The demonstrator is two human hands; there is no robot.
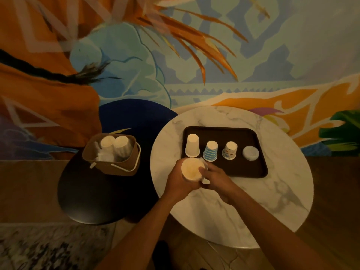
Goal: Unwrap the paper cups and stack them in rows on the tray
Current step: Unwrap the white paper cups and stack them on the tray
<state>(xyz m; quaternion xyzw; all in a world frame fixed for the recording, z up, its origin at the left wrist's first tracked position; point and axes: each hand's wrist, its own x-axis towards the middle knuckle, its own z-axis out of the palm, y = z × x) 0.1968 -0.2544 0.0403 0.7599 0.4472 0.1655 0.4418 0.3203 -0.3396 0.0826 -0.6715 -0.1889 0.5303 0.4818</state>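
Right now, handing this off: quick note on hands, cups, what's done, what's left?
Hands: the left hand grips the wrapped stack from its left. The right hand holds the other side, thumb on the rim.
Place: the stack is held by the near-left corner of the tray.
On the tray: one row of white cup, striped cup and patterned cup, all upside down, plus a low pale round piece, too blurred to name.
In the basket: two wrapped stacks.
Done: row started.
Left: unwrap all three stacks and set them on the tray.

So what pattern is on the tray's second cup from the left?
The cup has blue-and-white wavy stripes; head view.
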